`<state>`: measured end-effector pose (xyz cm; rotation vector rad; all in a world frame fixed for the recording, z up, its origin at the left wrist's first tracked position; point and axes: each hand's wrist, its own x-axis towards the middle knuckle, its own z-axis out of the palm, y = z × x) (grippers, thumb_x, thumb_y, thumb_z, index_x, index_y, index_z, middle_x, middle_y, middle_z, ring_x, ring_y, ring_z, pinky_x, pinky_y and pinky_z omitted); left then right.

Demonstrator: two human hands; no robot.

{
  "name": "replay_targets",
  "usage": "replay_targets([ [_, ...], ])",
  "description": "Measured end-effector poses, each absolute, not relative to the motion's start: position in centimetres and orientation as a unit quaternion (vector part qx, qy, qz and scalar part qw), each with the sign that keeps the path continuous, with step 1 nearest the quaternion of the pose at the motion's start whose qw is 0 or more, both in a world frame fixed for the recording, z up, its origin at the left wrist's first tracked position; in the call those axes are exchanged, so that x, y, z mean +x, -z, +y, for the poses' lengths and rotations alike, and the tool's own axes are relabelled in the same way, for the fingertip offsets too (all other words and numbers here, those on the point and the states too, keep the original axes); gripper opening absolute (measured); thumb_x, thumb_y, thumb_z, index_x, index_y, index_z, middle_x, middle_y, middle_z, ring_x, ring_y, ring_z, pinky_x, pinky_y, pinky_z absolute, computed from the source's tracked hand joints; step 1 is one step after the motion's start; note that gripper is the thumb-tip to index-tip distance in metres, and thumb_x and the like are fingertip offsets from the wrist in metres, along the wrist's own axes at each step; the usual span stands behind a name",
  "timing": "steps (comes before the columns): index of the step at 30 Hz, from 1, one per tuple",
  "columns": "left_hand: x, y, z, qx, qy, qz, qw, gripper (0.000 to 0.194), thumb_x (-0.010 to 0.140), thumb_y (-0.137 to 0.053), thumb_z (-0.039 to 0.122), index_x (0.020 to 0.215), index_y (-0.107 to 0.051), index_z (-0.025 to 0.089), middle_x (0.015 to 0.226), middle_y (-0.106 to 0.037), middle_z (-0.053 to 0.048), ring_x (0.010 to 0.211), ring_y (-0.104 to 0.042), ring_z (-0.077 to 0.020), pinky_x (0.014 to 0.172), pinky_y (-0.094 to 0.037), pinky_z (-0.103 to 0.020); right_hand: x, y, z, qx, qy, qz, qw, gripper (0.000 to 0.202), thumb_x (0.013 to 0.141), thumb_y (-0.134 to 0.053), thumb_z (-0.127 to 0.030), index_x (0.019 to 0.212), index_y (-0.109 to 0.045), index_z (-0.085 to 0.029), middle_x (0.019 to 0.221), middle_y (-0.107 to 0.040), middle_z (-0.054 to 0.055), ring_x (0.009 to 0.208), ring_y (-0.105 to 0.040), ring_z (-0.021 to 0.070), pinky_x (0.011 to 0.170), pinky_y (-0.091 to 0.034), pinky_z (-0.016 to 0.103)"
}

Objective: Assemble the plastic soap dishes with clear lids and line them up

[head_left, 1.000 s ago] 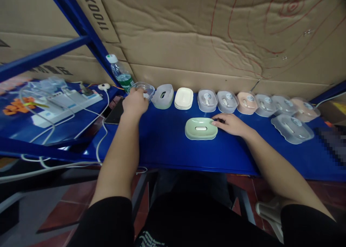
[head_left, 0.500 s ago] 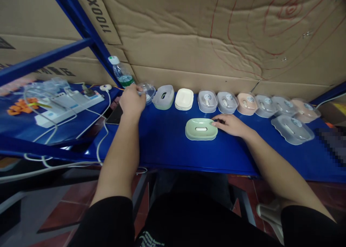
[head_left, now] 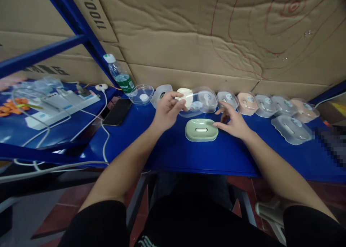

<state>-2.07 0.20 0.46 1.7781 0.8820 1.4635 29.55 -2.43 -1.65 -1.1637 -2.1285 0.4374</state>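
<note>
A clear plastic lid, blurred, is pinched at its left edge in my left hand, tilted above the table. Below it on the blue table lies a green oval dish with a slot in its middle. My right hand has its fingers apart, with the thumb at the green dish's right end and nothing in its grasp. Partly behind the clear lid stand a cream dish and a lidded grey box. Another clear lid lies on the table at the left.
Lidded grey and pink boxes line the cardboard wall. A water bottle, a dark phone and a white power strip with cables are on the left. A translucent lid lies at the right.
My left hand has moved right from beside the bottle, bringing a clear lid over the space behind the green dish. The fingers of my right hand have lifted and spread.
</note>
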Motion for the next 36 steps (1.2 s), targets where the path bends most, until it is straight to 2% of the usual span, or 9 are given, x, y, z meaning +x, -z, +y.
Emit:
replay_targets([
  [3,-0.6,0.1,-0.8,0.677,-0.513,0.313,0.425,0.047,0.101,-0.062,0.065,0.127,-0.063,0.026,0.066,-0.07,0.003,0.043,-0.047,-0.0098,0.045,-0.038,-0.025,29.2,1.6,-2.9,-0.437,-0.149,-0.817,0.347,0.108,0.084,-0.08,-0.069,0.171,-0.028,-0.031,0.125,-0.075,0.012,0.08,-0.074,0.028,0.068,-0.064,0.046],
  [8,-0.3,0.7,-1.0,0.702,-0.478,0.332,0.411,0.051,0.106,-0.054,0.063,0.133,-0.068,0.023,0.058,-0.062,0.004,0.051,-0.056,-0.0123,0.055,-0.047,-0.027,29.6,1.7,-3.0,-0.453,-0.118,-0.797,0.383,0.093,0.079,-0.083,-0.071,0.157,-0.052,-0.03,0.108,-0.078,0.008,0.078,-0.073,0.0274,0.074,-0.064,0.048],
  [11,-0.4,1.1,-0.9,0.731,-0.432,0.373,0.374,0.054,0.109,-0.045,0.062,0.13,-0.072,0.02,0.059,-0.062,0.003,0.057,-0.062,-0.0139,0.062,-0.051,-0.029,29.9,1.5,-2.9,-0.439,-0.131,-0.808,0.371,0.112,0.069,-0.088,-0.076,0.163,-0.046,-0.03,0.125,-0.076,0.012,0.087,-0.075,0.0302,0.076,-0.065,0.049],
  [14,-0.4,1.6,-0.8,0.761,-0.384,0.392,0.346,0.059,0.11,-0.038,0.061,0.126,-0.076,0.019,0.072,-0.072,-0.003,0.075,-0.07,-0.017,0.069,-0.054,-0.03,29.9,1.2,-2.9,-0.41,-0.153,-0.836,0.331,0.125,0.067,-0.088,-0.077,0.17,-0.036,-0.031,0.149,-0.066,0.015,0.105,-0.075,0.036,0.087,-0.065,0.053],
  [17,-0.3,1.9,-0.5,0.788,-0.347,0.4,0.313,0.059,0.11,-0.034,0.059,0.122,-0.077,0.019,0.096,-0.08,-0.008,0.093,-0.074,-0.0195,0.081,-0.056,-0.032,29.8,1.0,-2.9,-0.382,-0.167,-0.866,0.277,0.113,0.074,-0.085,-0.075,0.168,-0.04,-0.032,0.147,-0.069,0.011,0.122,-0.072,0.0386,0.104,-0.059,0.058],
  [20,-0.4,1.6,-0.3,0.815,-0.282,0.421,0.279,0.059,0.11,-0.031,0.058,0.119,-0.077,0.021,0.111,-0.081,-0.009,0.103,-0.074,-0.0231,0.091,-0.055,-0.037,29.7,1.2,-2.7,-0.389,-0.167,-0.875,0.234,0.111,0.073,-0.087,-0.072,0.167,-0.043,-0.032,0.146,-0.071,0.011,0.13,-0.07,0.0403,0.11,-0.056,0.061],
  [24,-0.6,0.7,-0.6,0.834,-0.172,0.464,0.244,0.056,0.108,-0.034,0.059,0.122,-0.076,0.023,0.115,-0.081,-0.008,0.108,-0.074,-0.0285,0.09,-0.054,-0.041,29.7,1.5,-2.6,-0.418,-0.149,-0.878,0.18,0.115,0.065,-0.092,-0.072,0.163,-0.05,-0.029,0.153,-0.066,0.014,0.135,-0.066,0.0445,0.112,-0.055,0.064],
  [27,-0.5,0.2,-0.8,0.838,-0.124,0.483,0.221,0.054,0.108,-0.036,0.058,0.121,-0.076,0.024,0.115,-0.081,-0.009,0.108,-0.074,-0.0292,0.088,-0.053,-0.041,29.7,1.6,-2.6,-0.42,-0.143,-0.88,0.167,0.114,0.064,-0.093,-0.072,0.161,-0.054,-0.027,0.154,-0.065,0.014,0.136,-0.066,0.0441,0.113,-0.055,0.064],
  [36,-0.4,0.3,-0.7,0.841,-0.105,0.483,0.219,0.062,0.108,-0.031,0.064,0.11,-0.077,0.022,0.109,-0.081,-0.011,0.103,-0.073,-0.0294,0.085,-0.052,-0.04,29.8,1.6,-2.5,-0.42,-0.159,-0.877,0.17,0.114,0.061,-0.096,-0.069,0.159,-0.057,-0.026,0.154,-0.065,0.015,0.137,-0.065,0.0441,0.116,-0.053,0.065],
])
